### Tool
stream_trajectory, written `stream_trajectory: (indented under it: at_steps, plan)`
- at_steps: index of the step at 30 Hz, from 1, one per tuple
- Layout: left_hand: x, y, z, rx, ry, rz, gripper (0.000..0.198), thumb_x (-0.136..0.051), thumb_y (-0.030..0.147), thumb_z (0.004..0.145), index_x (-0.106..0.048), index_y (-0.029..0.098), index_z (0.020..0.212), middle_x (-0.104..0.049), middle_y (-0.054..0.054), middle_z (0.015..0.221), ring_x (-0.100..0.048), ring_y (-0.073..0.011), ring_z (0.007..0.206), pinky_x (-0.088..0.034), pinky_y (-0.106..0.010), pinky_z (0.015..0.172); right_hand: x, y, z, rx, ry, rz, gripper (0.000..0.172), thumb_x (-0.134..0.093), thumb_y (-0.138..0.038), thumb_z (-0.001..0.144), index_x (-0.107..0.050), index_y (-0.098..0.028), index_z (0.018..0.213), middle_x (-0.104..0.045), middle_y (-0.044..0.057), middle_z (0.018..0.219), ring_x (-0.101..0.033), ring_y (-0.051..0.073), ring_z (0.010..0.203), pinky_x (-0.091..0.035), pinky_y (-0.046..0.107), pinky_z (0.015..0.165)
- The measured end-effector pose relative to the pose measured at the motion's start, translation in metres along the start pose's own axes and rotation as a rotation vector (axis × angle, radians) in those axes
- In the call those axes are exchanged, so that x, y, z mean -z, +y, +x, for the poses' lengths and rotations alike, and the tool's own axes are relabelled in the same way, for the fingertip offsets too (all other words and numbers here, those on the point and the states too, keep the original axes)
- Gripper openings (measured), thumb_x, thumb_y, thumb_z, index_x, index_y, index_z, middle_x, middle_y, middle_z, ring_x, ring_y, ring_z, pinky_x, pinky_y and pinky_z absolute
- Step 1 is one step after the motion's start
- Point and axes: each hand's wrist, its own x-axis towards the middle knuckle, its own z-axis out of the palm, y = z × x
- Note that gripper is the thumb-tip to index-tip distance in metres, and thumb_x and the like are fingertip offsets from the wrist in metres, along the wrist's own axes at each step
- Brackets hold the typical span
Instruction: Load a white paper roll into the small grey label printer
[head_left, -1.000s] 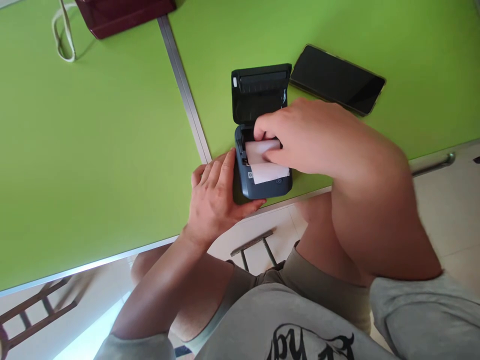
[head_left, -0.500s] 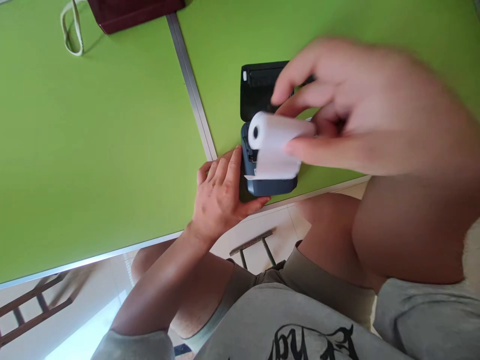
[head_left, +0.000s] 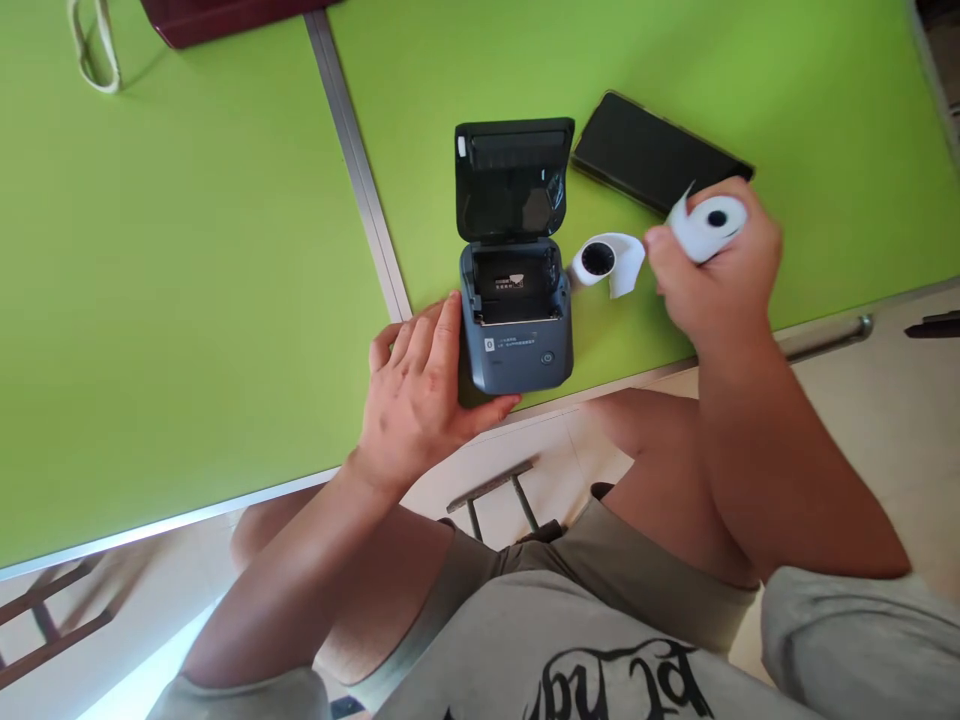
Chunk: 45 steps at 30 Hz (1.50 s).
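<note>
Rests left hand (head_left: 412,390), thumb wide, against mini printer (head_left: 517,335) mid-frame, maybe to steady it; pinches paper roll (head_left: 699,232) in right hand (head_left: 724,285), upper right.

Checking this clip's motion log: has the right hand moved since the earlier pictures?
Yes; the right hand has moved rightward, from over the printer to clear of it.

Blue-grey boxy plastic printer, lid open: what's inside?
Its black rectangular plastic bay shows a small white printed marking, too small to read. Whatever lies beneath the blue-grey plastic front panel is covered.
</note>
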Motion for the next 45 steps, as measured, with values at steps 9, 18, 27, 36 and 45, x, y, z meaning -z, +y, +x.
stream_trajectory:
  at_steps: [9, 18, 27, 36, 45]
  plan:
    - [0.002, 0.002, 0.001, 0.004, -0.006, 0.043, 0.109, -0.036, 0.091, 0.092, -0.044, 0.003, 0.155, -0.066, -0.025, 0.139, -0.065, -0.0377, 0.126, -0.039, -0.047, 0.110, -0.025, 0.046, -0.005, -0.003, 0.271, 0.132, 0.041, -0.076, -0.033, 0.081, -0.060, -0.027, 0.119, -0.075, 0.008, 0.117, -0.070, 0.025, 0.106, -0.058, 0.045, 0.094]
    - [0.002, 0.004, 0.003, 0.019, -0.017, 0.048, 0.108, -0.039, 0.087, 0.093, -0.048, -0.002, 0.152, -0.066, -0.028, 0.138, -0.066, -0.0402, 0.124, -0.040, -0.050, 0.108, -0.021, 0.039, -0.012, 0.250, 0.503, 0.063, 0.056, -0.059, -0.014, 0.079, -0.058, -0.030, 0.132, -0.065, 0.010, 0.126, -0.064, 0.029, 0.121, -0.054, 0.049, 0.104]
    - [0.003, 0.004, 0.003, 0.019, -0.012, 0.048, 0.106, -0.036, 0.086, 0.095, -0.048, -0.003, 0.152, -0.067, -0.028, 0.137, -0.066, -0.0398, 0.124, -0.041, -0.051, 0.108, -0.047, -0.010, -0.026, 0.238, 0.443, -0.084, 0.046, -0.058, -0.022, 0.090, -0.053, -0.035, 0.133, -0.058, 0.010, 0.147, -0.066, 0.032, 0.127, -0.050, 0.060, 0.109]
    - [0.003, 0.005, 0.003, 0.006, -0.004, 0.048, 0.104, -0.037, 0.084, 0.096, -0.049, -0.003, 0.152, -0.067, -0.028, 0.136, -0.067, -0.0389, 0.122, -0.042, -0.050, 0.107, -0.048, -0.008, -0.025, 0.153, 0.397, -0.121, 0.044, -0.062, -0.021, 0.092, -0.051, -0.035, 0.132, -0.065, 0.009, 0.133, -0.065, 0.036, 0.126, -0.050, 0.064, 0.103]
    - [0.002, 0.004, 0.003, 0.016, -0.014, 0.037, 0.102, -0.043, 0.083, 0.095, -0.047, -0.001, 0.153, -0.066, -0.028, 0.138, -0.066, -0.0396, 0.125, -0.041, -0.050, 0.108, -0.047, 0.001, -0.024, 0.148, 0.348, 0.133, 0.044, -0.065, -0.022, 0.090, -0.053, -0.034, 0.131, -0.072, 0.003, 0.113, -0.070, 0.020, 0.087, -0.062, 0.040, 0.078]
